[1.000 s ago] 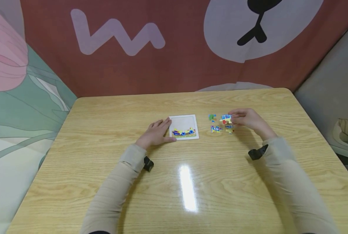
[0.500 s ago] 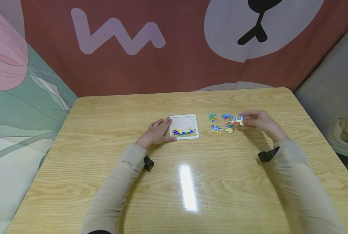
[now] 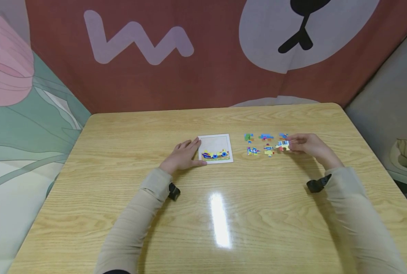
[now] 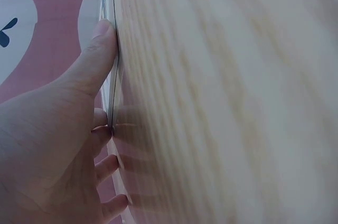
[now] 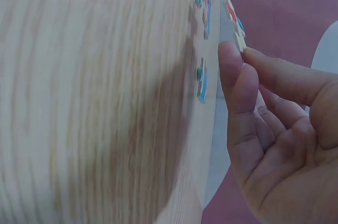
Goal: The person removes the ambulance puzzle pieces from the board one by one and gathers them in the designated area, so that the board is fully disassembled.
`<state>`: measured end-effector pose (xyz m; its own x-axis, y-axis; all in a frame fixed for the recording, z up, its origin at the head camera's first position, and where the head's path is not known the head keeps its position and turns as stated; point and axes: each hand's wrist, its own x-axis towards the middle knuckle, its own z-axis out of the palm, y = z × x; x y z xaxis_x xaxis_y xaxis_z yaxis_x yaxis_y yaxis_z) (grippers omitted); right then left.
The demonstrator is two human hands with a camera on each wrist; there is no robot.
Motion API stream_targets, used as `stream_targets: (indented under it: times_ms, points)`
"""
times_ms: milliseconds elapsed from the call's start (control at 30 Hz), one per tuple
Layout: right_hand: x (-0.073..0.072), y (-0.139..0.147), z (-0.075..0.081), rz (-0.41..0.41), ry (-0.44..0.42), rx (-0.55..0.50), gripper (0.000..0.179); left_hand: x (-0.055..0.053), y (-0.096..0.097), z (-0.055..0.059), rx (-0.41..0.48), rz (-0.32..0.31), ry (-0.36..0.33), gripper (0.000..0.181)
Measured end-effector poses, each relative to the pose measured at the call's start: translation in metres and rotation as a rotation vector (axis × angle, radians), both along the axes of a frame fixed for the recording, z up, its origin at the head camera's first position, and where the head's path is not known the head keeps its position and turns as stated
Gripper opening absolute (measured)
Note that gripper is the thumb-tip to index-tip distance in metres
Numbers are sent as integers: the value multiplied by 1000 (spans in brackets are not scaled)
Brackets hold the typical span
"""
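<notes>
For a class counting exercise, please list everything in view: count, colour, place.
Table: 1, light wood, centre
Puzzle frame: 1, white, on table
Picture strip: 1, multicoloured, frame's near side
Loose puzzle pieces: at least 5, multicoloured, right of frame
Held piece: 1, multicoloured, raised above table
Backdrop: 1, mostly reddish-brown, behind table
Floral panel: 1, green and pink, far left
Right-hand surface: 1, grey, far right
Wrist cameras: 2, black, one per wrist
Sleeves: 2, beige, on arms
Left hand: 1, bare, touching frame's left edge
Right hand: 1, bare, pinching held piece
</notes>
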<state>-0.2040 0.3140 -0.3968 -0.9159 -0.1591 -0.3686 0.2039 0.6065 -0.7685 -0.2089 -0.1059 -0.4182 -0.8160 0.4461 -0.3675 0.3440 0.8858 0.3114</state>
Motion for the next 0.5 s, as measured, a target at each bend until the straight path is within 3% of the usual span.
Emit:
stream_targets:
  times_ms: [233,500]
  points:
    - [1,5,-3,12,-8,8,49,-1,0,-3,-8,-4,8,92]
    - [1,12,-6,9,-34,-72,50,0,-1,-1,22,1,-9,94]
